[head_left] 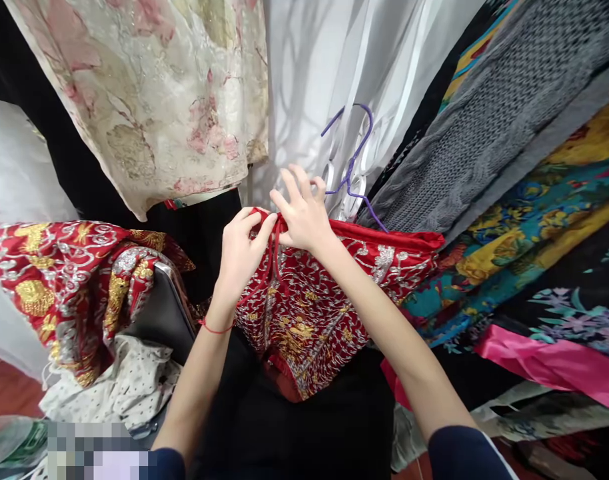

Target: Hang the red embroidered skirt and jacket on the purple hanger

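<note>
A red garment (304, 327) with silver and gold embroidery hangs in front of me, its plain red waistband (394, 240) along the top edge. My left hand (242, 250) pinches the left end of that band between thumb and fingers. Thin red cords (277, 263) dangle beside these fingertips. Right next to it, my right hand (304, 213) has its fingers spread above the band, the thumb touching the cloth near the cords. A purple hanger (352, 167) rises behind the garment, its lower part hidden by the cloth.
A cream floral cloth (184, 100) hangs at upper left, before a white curtain (304, 67). Grey knitwear (504, 113) and patterned fabrics hang at right. Another red embroidered cloth (49, 287) drapes over a chair back (167, 310) at left, above a dotted white cloth (119, 387).
</note>
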The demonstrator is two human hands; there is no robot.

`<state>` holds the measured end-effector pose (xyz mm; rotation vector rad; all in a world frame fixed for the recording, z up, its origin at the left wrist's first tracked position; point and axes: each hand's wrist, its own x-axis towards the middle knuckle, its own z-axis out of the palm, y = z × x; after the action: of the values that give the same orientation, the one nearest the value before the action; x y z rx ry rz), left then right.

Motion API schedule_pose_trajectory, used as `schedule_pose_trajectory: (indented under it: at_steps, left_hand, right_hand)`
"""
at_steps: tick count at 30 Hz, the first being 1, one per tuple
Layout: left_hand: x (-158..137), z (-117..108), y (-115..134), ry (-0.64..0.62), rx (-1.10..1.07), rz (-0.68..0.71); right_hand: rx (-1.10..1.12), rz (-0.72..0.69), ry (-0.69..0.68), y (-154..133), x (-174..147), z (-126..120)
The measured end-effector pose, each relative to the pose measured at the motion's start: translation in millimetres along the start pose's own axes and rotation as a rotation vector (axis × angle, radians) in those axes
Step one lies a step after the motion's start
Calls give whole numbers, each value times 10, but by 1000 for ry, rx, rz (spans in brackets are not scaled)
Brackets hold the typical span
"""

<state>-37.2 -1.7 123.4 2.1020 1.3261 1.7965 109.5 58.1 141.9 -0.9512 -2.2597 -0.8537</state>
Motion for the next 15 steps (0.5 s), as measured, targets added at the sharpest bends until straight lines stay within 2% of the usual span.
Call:
schedule_pose_trajectory:
  at_steps: [3, 6, 8, 11, 12, 15]
  left_hand:
    - [-21, 144, -82, 181, 32, 68]
    - [-150, 324, -182, 355, 31, 72]
    - [-335, 458, -256, 479, -5, 22]
    - [-751, 642, -424, 724, -117, -176]
    - [-912, 692, -494, 723, -180, -267]
    - [-1381, 818, -688, 467, -421, -542]
  right_hand:
    - [38, -107, -125, 59, 1, 77]
    - [46, -128, -119, 66, -43, 177]
    - [35, -133, -76, 68, -75, 226]
    - [24, -113, -35, 83, -98, 273]
    - [26, -106, -22, 88, -101, 286]
    - [36, -111, 29, 84, -103, 325]
